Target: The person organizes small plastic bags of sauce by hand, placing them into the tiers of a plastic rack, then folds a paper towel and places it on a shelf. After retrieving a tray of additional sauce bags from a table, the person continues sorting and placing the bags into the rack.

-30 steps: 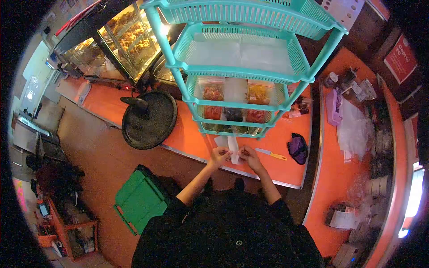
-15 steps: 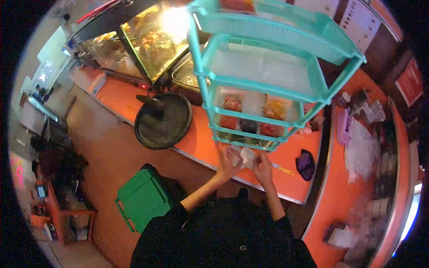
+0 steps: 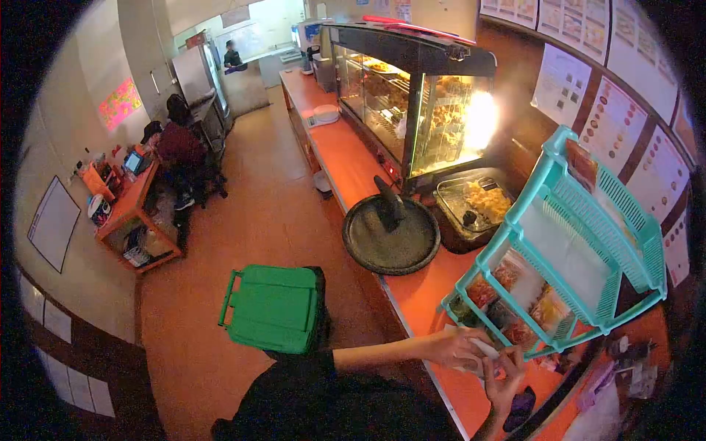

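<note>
In front of the teal rack [image 3: 471, 266], both hands are raised close together over the orange counter [image 3: 423, 294]. My left hand [image 3: 454, 347] pinches a thin white piece [image 3: 485, 348] that looks like plastic or paper; its exact kind I cannot tell. From the right side, the bent fingers of my right hand [image 3: 504, 375] close on the same white piece. Just behind the hands, the rack's lower tiers hold packets of red and yellow contents [image 3: 548, 309]. A dark purple object [image 3: 521, 406] lies beside my right wrist, partly hidden.
A large black stone mortar [image 3: 390, 239] with its pestle stands left of the rack. Beyond it are a glass tray of food [image 3: 471, 206] and a lit display cabinet [image 3: 412, 103]. A green lidded bin [image 3: 272, 309] stands on the floor. A person [image 3: 184, 151] sits by a far desk.
The view has swung left and up, so rack and hands now appear lower right. The seated person and far room have come into view. Both hands stay at the white piece.
</note>
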The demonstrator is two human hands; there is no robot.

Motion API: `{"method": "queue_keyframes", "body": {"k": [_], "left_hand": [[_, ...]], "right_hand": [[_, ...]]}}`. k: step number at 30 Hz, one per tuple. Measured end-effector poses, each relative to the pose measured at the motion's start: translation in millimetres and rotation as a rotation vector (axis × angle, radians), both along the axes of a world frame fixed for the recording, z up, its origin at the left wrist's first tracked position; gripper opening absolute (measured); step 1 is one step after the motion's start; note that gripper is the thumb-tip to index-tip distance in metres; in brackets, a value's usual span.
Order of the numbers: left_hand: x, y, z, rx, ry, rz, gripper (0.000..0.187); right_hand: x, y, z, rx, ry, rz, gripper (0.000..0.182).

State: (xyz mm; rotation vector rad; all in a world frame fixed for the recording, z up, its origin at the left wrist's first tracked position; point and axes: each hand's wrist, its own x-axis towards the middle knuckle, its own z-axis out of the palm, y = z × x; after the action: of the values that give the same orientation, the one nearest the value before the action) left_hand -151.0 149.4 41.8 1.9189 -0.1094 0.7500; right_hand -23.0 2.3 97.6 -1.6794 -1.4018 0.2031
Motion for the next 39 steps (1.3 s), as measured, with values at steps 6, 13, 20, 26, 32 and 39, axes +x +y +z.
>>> {"method": "queue_keyframes", "body": {"k": [6,13,20,26,32,39], "left_hand": [[-16.3,24.4,31.9,0.277,-0.050,0.016,0.045],[-37.7,17.1,108.5,0.397,0.313,-0.014,0.069],[-60.4,18.8,164.5,0.272,0.202,-0.152,0.065],[-87.4,37.6,202.1,0.270,0.140,-0.050,0.057],[-86.7,54.9,186.9,0.271,0.147,0.198,0.047],[-46.7,50.7,196.7,0.325,-0.034,0.333,0.051]], "right_hand": [[-5.6,9.6,27.6,-0.023,-0.127,-0.047,0.011],[-2.5,19.2,29.9,0.217,-0.546,-0.033,0.025],[21.0,14.4,-17.4,0.016,-0.025,0.218,0.010],[10.2,-2.9,19.1,0.141,0.499,0.168,0.016],[24.1,-23.4,52.7,0.261,0.507,-0.143,0.017],[14.3,-17.2,116.2,0.445,0.230,-0.425,0.013]]}}
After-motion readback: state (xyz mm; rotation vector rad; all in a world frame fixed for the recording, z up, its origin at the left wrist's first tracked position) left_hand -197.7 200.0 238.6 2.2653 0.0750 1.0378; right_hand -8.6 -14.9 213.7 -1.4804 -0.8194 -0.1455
